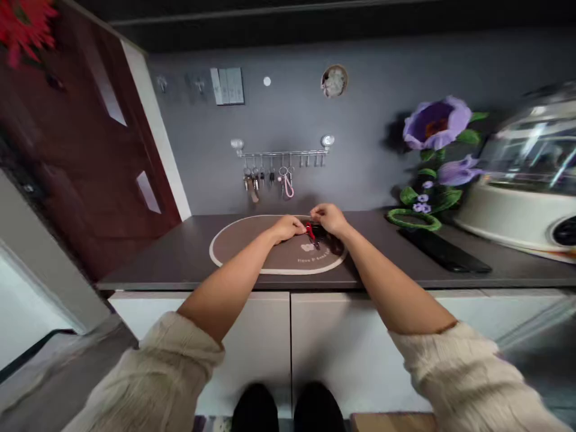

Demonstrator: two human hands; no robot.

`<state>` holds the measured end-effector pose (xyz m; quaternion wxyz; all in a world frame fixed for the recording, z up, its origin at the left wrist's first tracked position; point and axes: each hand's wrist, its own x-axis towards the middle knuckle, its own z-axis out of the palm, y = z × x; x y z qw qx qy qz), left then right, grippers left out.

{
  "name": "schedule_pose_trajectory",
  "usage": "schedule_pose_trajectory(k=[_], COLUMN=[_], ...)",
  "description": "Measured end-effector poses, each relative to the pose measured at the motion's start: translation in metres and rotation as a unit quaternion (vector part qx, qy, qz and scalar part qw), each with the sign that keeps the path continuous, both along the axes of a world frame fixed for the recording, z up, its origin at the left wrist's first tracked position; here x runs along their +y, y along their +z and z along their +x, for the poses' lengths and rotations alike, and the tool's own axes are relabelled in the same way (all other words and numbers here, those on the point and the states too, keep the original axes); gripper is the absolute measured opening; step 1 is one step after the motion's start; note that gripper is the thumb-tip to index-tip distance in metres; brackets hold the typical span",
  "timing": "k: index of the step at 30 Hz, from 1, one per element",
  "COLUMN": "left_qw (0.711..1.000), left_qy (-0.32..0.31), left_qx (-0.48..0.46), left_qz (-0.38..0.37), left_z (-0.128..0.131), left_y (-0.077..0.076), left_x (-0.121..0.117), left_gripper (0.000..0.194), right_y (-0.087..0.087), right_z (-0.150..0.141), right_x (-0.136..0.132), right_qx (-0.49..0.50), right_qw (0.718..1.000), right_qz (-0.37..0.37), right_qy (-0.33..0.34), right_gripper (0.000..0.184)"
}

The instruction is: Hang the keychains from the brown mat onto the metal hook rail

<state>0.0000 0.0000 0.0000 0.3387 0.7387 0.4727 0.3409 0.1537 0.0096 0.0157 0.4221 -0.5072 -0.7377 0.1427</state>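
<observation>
On the oval grey-brown mat [243,240] with a pale border, both of my hands work close together. My left hand [289,228] is closed, its fingertips pinching a small red keychain [310,230]. What look like metal keys [317,245] hang or lie just below the red piece. My right hand [330,218] is raised slightly to the right, thumb and finger pressed together; whatever is between them is too small to tell. Under it lie dark small items [333,245], partly hidden and blurred.
A hook rail [283,154] on the wall holds several key sets, one with a pink loop [288,187]. To the right are a black phone [443,249], a purple flower ornament [436,126] and a large white appliance [517,207]. White cabinet doors [252,342] stand below the counter [171,252].
</observation>
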Motion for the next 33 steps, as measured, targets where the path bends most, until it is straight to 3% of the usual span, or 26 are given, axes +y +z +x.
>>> schedule_pose_trajectory(k=[21, 33], left_qw=[0.987, 0.946], left_qy=[0.015, 0.004], left_qx=[-0.158, -0.317], left_qz=[-0.038, -0.075], left_z=[-0.008, -0.006], left_y=[-0.002, 0.007], left_x=[0.011, 0.011], left_gripper=[0.011, 0.005], right_y=[0.003, 0.009], right_z=[-0.001, -0.008], right_x=[-0.001, -0.01], right_qx=[-0.1, -0.047], right_qw=[0.994, 0.994], right_qz=[0.044, 0.099], right_qy=[-0.012, 0.02], right_gripper=[0.016, 0.014])
